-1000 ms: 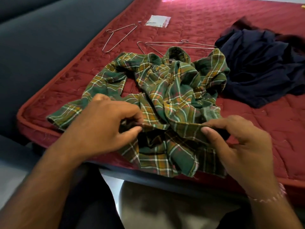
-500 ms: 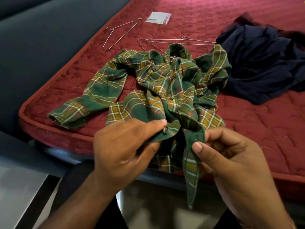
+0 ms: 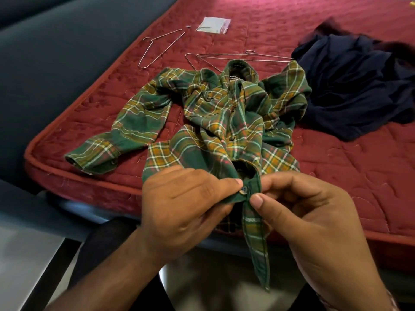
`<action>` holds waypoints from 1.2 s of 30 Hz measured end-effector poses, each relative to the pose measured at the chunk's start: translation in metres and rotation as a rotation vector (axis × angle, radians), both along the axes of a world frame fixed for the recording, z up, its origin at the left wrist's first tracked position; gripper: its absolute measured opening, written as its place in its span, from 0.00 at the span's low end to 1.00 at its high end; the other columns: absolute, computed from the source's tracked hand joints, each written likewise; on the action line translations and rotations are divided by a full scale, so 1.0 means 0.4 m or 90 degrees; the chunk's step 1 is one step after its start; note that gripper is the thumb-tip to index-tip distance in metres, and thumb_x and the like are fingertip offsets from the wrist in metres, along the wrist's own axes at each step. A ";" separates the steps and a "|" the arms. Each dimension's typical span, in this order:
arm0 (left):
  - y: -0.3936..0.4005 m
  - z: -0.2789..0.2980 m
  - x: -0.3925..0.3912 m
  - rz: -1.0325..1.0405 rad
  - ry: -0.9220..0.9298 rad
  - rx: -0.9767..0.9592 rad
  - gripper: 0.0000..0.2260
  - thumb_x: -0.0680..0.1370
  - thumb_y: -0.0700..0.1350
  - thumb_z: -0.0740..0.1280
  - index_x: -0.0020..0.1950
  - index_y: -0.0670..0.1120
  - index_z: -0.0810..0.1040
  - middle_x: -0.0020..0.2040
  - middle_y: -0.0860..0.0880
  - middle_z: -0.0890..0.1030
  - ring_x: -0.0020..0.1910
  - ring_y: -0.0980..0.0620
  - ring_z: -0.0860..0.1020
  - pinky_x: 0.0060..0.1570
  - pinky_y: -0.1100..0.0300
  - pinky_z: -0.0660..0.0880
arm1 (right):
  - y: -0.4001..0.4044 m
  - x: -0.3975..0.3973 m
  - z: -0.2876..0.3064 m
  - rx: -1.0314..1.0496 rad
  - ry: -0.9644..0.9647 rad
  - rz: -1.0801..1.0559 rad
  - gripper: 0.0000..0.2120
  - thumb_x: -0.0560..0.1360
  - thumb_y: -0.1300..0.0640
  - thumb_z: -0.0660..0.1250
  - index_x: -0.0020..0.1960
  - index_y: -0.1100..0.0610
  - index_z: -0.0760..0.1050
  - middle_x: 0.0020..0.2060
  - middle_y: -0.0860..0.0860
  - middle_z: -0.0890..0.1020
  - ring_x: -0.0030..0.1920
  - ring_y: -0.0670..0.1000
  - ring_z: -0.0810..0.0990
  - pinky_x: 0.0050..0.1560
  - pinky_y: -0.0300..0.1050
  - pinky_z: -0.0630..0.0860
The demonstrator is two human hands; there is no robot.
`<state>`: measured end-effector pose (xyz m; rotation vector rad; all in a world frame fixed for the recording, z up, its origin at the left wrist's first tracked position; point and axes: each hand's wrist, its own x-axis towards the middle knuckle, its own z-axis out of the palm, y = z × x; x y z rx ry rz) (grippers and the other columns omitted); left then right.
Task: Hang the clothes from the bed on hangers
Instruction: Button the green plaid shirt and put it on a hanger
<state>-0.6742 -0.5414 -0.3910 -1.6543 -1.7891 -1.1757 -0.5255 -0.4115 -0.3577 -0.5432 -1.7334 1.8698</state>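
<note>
A green and yellow plaid shirt (image 3: 224, 117) lies crumpled on the red mattress (image 3: 336, 167), its collar towards the far side. My left hand (image 3: 179, 205) pinches the shirt's front placket at a brown button (image 3: 243, 190) near the hem. My right hand (image 3: 307, 216) pinches the other placket edge right beside that button. A strip of the hem hangs down over the bed's edge between my hands. Beyond the collar lie wire hangers (image 3: 244, 57), and one more wire hanger (image 3: 160, 48) lies to the left.
A heap of dark navy clothing (image 3: 357, 86) lies at the right of the mattress. A small clear plastic packet (image 3: 213, 24) sits near the far edge. A dark grey wall or headboard (image 3: 56, 75) runs along the left. Pale floor shows below.
My hands have come together at the lower placket, from holding it stretched apart a second ago. They now pinch around one button, slightly higher and closer to the bed edge.
</note>
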 end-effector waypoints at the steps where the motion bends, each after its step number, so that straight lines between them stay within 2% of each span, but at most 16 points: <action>1: 0.001 -0.001 -0.001 -0.004 0.004 0.002 0.11 0.73 0.40 0.79 0.54 0.42 0.87 0.43 0.47 0.86 0.38 0.49 0.83 0.36 0.48 0.75 | 0.001 0.001 0.002 0.010 -0.005 0.002 0.09 0.62 0.56 0.77 0.43 0.54 0.86 0.32 0.53 0.83 0.33 0.48 0.79 0.34 0.40 0.79; 5: 0.004 -0.012 -0.002 -0.008 0.013 0.017 0.10 0.73 0.40 0.79 0.53 0.41 0.87 0.44 0.47 0.86 0.38 0.48 0.83 0.34 0.47 0.73 | 0.007 0.000 0.003 0.041 -0.016 0.006 0.10 0.63 0.58 0.77 0.44 0.55 0.86 0.32 0.53 0.83 0.33 0.47 0.79 0.34 0.39 0.78; 12: 0.015 -0.034 -0.006 -0.025 0.009 0.005 0.05 0.75 0.42 0.79 0.48 0.42 0.88 0.42 0.48 0.86 0.38 0.49 0.83 0.32 0.47 0.73 | 0.016 0.003 -0.006 0.155 -0.029 0.005 0.09 0.65 0.53 0.78 0.45 0.52 0.86 0.36 0.54 0.85 0.35 0.48 0.82 0.37 0.41 0.81; 14: 0.018 -0.040 -0.011 -0.050 0.013 -0.005 0.04 0.77 0.42 0.78 0.49 0.43 0.87 0.42 0.49 0.85 0.38 0.49 0.83 0.32 0.47 0.73 | 0.026 0.003 -0.007 0.235 -0.042 0.016 0.07 0.67 0.54 0.79 0.44 0.52 0.86 0.36 0.51 0.85 0.36 0.47 0.83 0.37 0.41 0.81; 17: 0.027 -0.048 -0.016 -0.060 0.017 -0.010 0.07 0.76 0.42 0.78 0.52 0.46 0.84 0.43 0.49 0.85 0.38 0.49 0.83 0.32 0.47 0.72 | 0.046 -0.002 -0.005 0.423 -0.075 0.023 0.07 0.70 0.53 0.81 0.44 0.50 0.84 0.40 0.47 0.84 0.41 0.49 0.84 0.38 0.41 0.80; 20: 0.034 -0.050 -0.020 -0.066 -0.001 -0.028 0.03 0.78 0.43 0.76 0.47 0.44 0.87 0.42 0.50 0.85 0.38 0.50 0.83 0.33 0.47 0.74 | 0.063 -0.003 -0.008 0.481 -0.078 0.034 0.05 0.70 0.54 0.78 0.44 0.51 0.84 0.40 0.46 0.84 0.41 0.49 0.84 0.38 0.44 0.81; 21: 0.037 -0.048 -0.020 -0.065 -0.014 -0.046 0.04 0.79 0.44 0.75 0.47 0.44 0.87 0.42 0.50 0.86 0.39 0.51 0.83 0.35 0.49 0.76 | 0.066 -0.003 -0.010 0.495 -0.077 0.037 0.05 0.70 0.55 0.78 0.44 0.51 0.83 0.39 0.46 0.84 0.40 0.48 0.84 0.37 0.44 0.80; 23: 0.040 -0.040 -0.024 -0.066 -0.056 -0.092 0.04 0.77 0.45 0.75 0.46 0.45 0.87 0.43 0.52 0.86 0.42 0.54 0.83 0.42 0.59 0.78 | 0.070 -0.005 -0.018 0.517 -0.074 0.038 0.04 0.70 0.56 0.78 0.43 0.51 0.83 0.38 0.45 0.84 0.38 0.47 0.84 0.35 0.44 0.80; 25: 0.042 -0.033 -0.027 -0.069 -0.100 -0.128 0.04 0.73 0.43 0.77 0.46 0.45 0.86 0.43 0.53 0.85 0.42 0.57 0.82 0.45 0.69 0.74 | 0.071 -0.008 -0.029 0.526 -0.070 0.038 0.04 0.69 0.57 0.77 0.43 0.52 0.83 0.37 0.45 0.84 0.37 0.47 0.84 0.35 0.45 0.80; 27: 0.043 -0.032 -0.027 -0.069 -0.136 -0.145 0.07 0.71 0.44 0.75 0.49 0.46 0.85 0.43 0.55 0.85 0.41 0.59 0.82 0.43 0.69 0.74 | 0.071 -0.011 -0.042 0.543 -0.068 0.027 0.05 0.69 0.58 0.77 0.44 0.53 0.83 0.38 0.44 0.84 0.38 0.47 0.84 0.36 0.44 0.80; 30: 0.038 -0.030 -0.024 -0.054 -0.226 -0.166 0.20 0.69 0.47 0.73 0.61 0.53 0.79 0.41 0.58 0.81 0.37 0.62 0.79 0.38 0.70 0.73 | 0.069 -0.015 -0.055 0.579 -0.058 0.006 0.08 0.68 0.61 0.76 0.47 0.54 0.85 0.43 0.41 0.85 0.43 0.41 0.84 0.42 0.38 0.81; 32: 0.039 -0.028 -0.024 -0.055 -0.237 -0.191 0.26 0.69 0.45 0.75 0.67 0.54 0.79 0.43 0.60 0.81 0.37 0.68 0.77 0.40 0.73 0.71 | 0.066 -0.018 -0.060 0.617 -0.046 0.000 0.10 0.69 0.63 0.75 0.49 0.55 0.86 0.45 0.42 0.86 0.46 0.39 0.84 0.46 0.34 0.79; 34: 0.043 -0.029 -0.030 -0.063 -0.230 -0.202 0.24 0.68 0.42 0.77 0.64 0.50 0.83 0.48 0.63 0.82 0.43 0.72 0.77 0.46 0.73 0.72 | 0.063 -0.019 -0.066 0.626 -0.036 -0.010 0.09 0.70 0.64 0.75 0.49 0.56 0.86 0.45 0.43 0.86 0.47 0.39 0.84 0.48 0.34 0.79; 36: 0.043 -0.032 -0.033 -0.054 -0.234 -0.195 0.18 0.68 0.43 0.77 0.58 0.49 0.86 0.48 0.63 0.83 0.46 0.68 0.80 0.46 0.70 0.74 | 0.061 -0.019 -0.073 0.610 -0.031 -0.036 0.08 0.70 0.64 0.75 0.48 0.56 0.86 0.44 0.43 0.86 0.47 0.39 0.84 0.47 0.36 0.80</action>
